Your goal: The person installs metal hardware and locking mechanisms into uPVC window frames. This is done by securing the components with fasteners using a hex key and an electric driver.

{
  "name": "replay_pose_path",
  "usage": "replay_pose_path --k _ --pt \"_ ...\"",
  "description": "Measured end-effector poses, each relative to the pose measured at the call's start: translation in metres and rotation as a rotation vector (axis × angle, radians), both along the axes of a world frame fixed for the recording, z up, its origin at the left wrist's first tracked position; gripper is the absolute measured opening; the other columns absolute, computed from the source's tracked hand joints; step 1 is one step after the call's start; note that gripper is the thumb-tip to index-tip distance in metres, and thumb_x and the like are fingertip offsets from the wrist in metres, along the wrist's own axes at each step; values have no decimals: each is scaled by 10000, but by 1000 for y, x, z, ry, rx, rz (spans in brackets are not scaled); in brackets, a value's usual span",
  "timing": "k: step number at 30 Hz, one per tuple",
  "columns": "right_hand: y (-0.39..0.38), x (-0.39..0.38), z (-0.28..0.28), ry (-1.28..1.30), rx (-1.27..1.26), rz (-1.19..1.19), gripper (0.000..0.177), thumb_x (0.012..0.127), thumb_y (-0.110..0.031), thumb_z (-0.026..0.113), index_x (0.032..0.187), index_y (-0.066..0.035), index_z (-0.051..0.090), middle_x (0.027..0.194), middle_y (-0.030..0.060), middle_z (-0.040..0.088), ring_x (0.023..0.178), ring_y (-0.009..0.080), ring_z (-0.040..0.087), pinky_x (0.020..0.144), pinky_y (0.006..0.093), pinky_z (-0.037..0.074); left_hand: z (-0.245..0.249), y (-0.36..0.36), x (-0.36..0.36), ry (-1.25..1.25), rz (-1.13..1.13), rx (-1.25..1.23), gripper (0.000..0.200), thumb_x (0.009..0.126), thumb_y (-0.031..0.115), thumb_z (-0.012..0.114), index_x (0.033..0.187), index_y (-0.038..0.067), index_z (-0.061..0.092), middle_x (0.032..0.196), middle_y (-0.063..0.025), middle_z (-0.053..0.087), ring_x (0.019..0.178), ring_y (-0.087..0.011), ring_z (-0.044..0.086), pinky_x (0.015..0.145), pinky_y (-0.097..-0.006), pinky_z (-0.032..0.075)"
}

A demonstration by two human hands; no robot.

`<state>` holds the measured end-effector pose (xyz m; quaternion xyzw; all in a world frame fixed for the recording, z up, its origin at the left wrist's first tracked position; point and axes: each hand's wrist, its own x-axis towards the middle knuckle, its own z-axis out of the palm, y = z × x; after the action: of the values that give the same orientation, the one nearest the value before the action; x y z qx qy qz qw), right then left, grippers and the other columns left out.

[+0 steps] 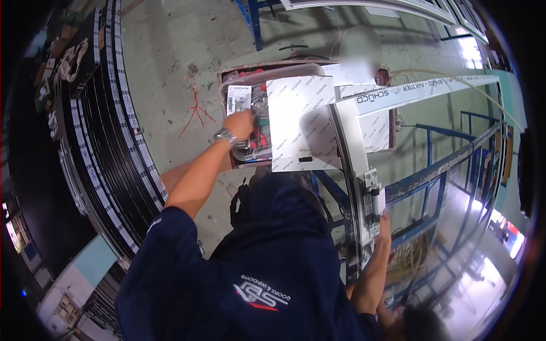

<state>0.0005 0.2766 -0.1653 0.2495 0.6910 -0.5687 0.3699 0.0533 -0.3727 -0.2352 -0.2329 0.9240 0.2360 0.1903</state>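
Observation:
My left hand [239,125], with a metal watch at the wrist, is closed over the left end of a clear plastic bin [284,71]. It covers the lower part of a white packet of hardware [239,98]; what its fingers grip is hidden. Red-handled tools [263,137] lie beside it in the bin. My right hand [384,226] is at a metal hardware fitting [372,199] on the upright of a white and dark profile frame [355,165]. That hand shows edge-on, and its fingers are mostly hidden.
White printed sheets [301,122] cover much of the bin. The frame's top rail [426,94] runs to the right, above blue metal stands [421,182]. Long dark profiles [116,142] are stacked at left. Red marks [196,108] show on the green floor.

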Motion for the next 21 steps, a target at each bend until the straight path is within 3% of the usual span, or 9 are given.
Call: replay_pose_path --k 3,6,9,12,17,20,21 --pt "-4 2 -6 32 14 -2 170 964 -61 621 1095 -32 726 925 15 743 750 97 688 677 260 541 -3 -41 39 159 -12 121 366 1048 335 527 1009 3 674 853 -226 709 786 -389 696 733 -499 524" --pt "-4 2 -13 69 39 -12 172 952 -54 620 1074 -21 736 928 4 740 762 85 671 697 247 520 41 -54 57 192 93 391 378 1052 341 530 932 14 675 792 -174 697 699 -330 661 671 -469 503" --pt "-10 1 -13 100 64 8 192 942 -41 605 1072 -10 743 931 -13 735 784 69 650 725 241 501 52 -61 73 151 313 594 366 1070 349 538 926 36 660 667 -3 538 587 -139 480 565 -324 397" --pt "-15 0 0 111 44 39 206 938 -40 600 1077 -7 749 928 -28 728 790 62 633 734 243 490 78 -57 75 133 548 931 315 1081 330 550 956 64 662 660 86 392 595 -34 334 540 -240 297" --pt "-19 -3 5 95 63 10 191 936 -40 606 1051 -21 757 922 -29 721 801 74 625 726 245 485 93 -41 80 242 622 1120 227 1065 285 614 988 79 672 693 103 421 602 -28 337 551 -221 292" --pt "-10 -16 37 86 280 152 154 956 -100 651 1023 1 746 911 2 722 811 88 623 731 254 487 107 -16 71 275 534 1104 177 1039 247 663 981 82 688 734 103 480 628 -21 383 574 -214 324" --pt "-13 -19 52 264 432 168 169 965 -127 665 1028 9 743 911 15 723 813 95 625 738 259 491 115 -5 66 282 493 1085 161 1031 234 678 979 83 694 749 103 500 639 -18 399 583 -212 334"
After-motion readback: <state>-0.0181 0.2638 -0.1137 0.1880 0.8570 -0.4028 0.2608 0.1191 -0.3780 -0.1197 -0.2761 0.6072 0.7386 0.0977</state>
